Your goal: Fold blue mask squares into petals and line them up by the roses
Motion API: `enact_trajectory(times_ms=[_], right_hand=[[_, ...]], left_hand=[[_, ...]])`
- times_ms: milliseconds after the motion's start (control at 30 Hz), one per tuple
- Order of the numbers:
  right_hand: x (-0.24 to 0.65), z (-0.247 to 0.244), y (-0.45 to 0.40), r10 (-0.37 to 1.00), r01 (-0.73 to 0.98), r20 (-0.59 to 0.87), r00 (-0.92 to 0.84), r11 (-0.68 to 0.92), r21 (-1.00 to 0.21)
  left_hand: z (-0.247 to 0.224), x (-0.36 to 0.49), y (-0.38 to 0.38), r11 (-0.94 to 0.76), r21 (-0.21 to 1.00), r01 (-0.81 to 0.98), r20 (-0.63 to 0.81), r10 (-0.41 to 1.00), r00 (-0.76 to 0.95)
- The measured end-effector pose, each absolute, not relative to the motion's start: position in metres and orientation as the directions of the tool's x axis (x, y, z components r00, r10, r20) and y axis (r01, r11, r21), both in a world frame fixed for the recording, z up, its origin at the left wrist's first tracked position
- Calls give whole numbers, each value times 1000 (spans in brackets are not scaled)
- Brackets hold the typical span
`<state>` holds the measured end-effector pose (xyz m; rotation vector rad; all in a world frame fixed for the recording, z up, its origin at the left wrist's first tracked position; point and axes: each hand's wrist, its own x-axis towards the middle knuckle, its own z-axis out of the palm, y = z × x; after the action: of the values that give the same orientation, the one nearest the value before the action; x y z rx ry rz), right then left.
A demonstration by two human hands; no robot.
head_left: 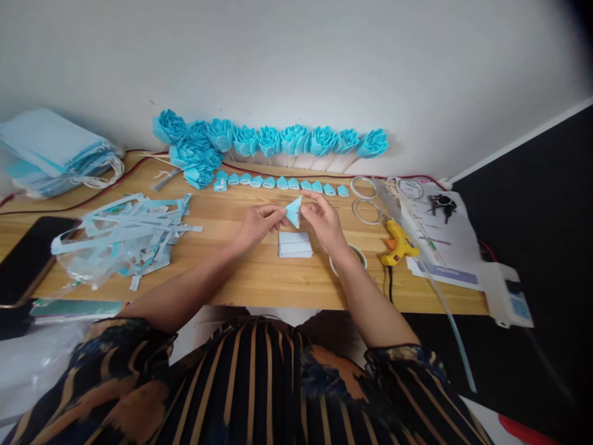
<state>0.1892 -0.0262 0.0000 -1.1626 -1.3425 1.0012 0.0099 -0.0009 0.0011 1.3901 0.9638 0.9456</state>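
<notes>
Between my two hands is a small light-blue folded piece (293, 212), roughly triangular, held just above the table. My left hand (262, 224) pinches its left side between thumb and fingers. On its right side, my right hand (323, 221) grips it with thumb and fingertips. Below the hands lies a stack of white rectangular pieces (295, 245). Beyond them runs a row of folded blue petals (281, 183) with pointed tops. Part of a tape roll (360, 254) shows beside my right forearm, which hides the rest.
Blue flowers on sticks (294, 139) lean along the wall. Cut strips (134, 228) and a phone (32, 256) lie at left, below a pile of masks (58, 148). A yellow glue gun (397, 243), rings of tape (368, 211), keys (443, 205) and papers (456, 244) occupy the right.
</notes>
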Motion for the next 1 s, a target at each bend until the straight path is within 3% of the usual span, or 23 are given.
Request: enact_trajectory(times_ms=[267,500,1000], right_hand=[[187,-1,-26,980,115,178,-93,188,-976],[187,-4,-23,981,171,193,-24,194,-966],[189,-9,-23,987,126,156,-25,158,-979]], left_hand=[[0,9,-1,-36,999,29,25,943,331],[-1,10,-1,-29,999,43,12,941,338],[-2,10,-3,-23,998,52,3,933,361]])
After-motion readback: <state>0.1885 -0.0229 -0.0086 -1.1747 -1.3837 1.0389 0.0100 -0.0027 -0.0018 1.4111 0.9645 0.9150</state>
